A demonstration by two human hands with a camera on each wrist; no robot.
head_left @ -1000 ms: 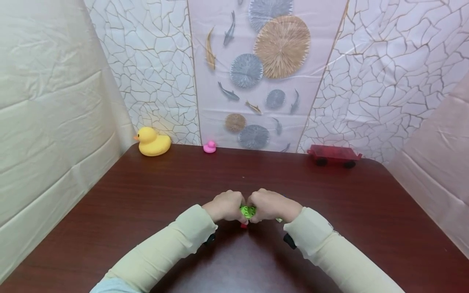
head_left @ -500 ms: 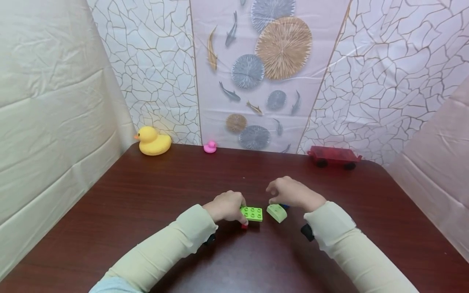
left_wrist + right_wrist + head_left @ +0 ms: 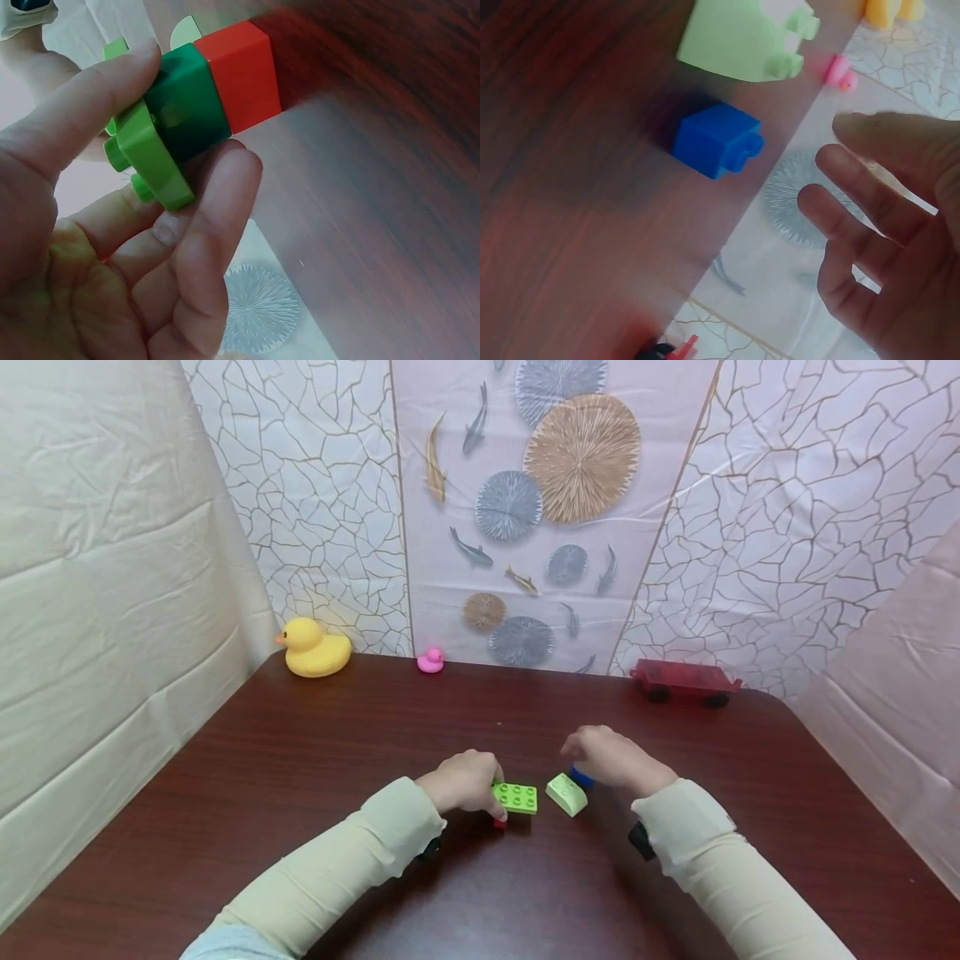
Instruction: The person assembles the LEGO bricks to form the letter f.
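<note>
My left hand [image 3: 461,781] pinches a small stack of toy building bricks between thumb and fingers. In the left wrist view the stack has a lime-green plate [image 3: 154,161] with studs, a dark green brick [image 3: 191,105] under it, and a red brick [image 3: 244,79] at the far end. The right hand [image 3: 611,756] hovers over a blue brick [image 3: 581,777], its fingers loosely bent and holding nothing. In the right wrist view that blue brick [image 3: 714,141] stands on the table, apart from the fingertips. Beside it lies a pale green curved brick [image 3: 739,37].
Along the back edge of the dark wooden table [image 3: 375,718] stand a yellow duck [image 3: 315,649], a small pink duck [image 3: 431,661] and a red wagon [image 3: 684,681] with black wheels. Patterned cloth [image 3: 322,502] hangs behind and at both sides.
My right hand has left the stack and moved right to above the blue brick, uncovering the lime-green plate and the pale green brick. The left hand keeps its grip in place.
</note>
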